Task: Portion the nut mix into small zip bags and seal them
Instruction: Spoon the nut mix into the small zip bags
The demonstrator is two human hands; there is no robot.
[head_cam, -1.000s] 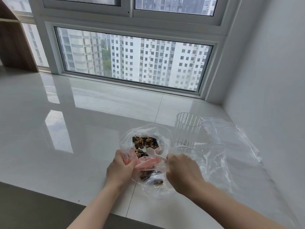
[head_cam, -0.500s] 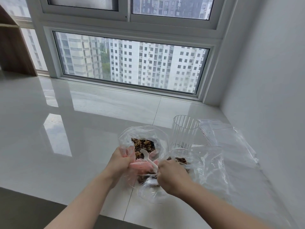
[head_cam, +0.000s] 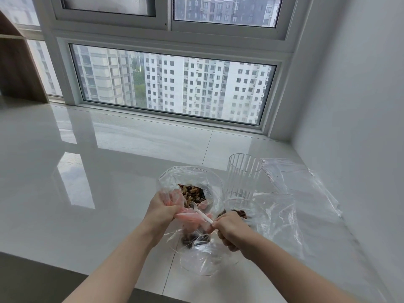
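With the small zip bag (head_cam: 192, 217) pinched open by the left hand (head_cam: 160, 212) just in front of the nut mix (head_cam: 192, 192) — and the white plastic spoon (head_cam: 200, 213) gripped in the curled right hand (head_cam: 229, 229) — nuts could be spilled if the slack mouth collapses.

Hands: 2, a left hand (head_cam: 160, 209) and a right hand (head_cam: 231, 229)
White plastic spoons (head_cam: 202, 214): 1
Ribbed clear cups (head_cam: 242, 176): 1
Open bags of nut mix (head_cam: 192, 193): 1
Small zip bags (head_cam: 196, 239) with nuts inside: 1
Other clear plastic bags (head_cam: 301, 189): several overlapping, exact number unclear
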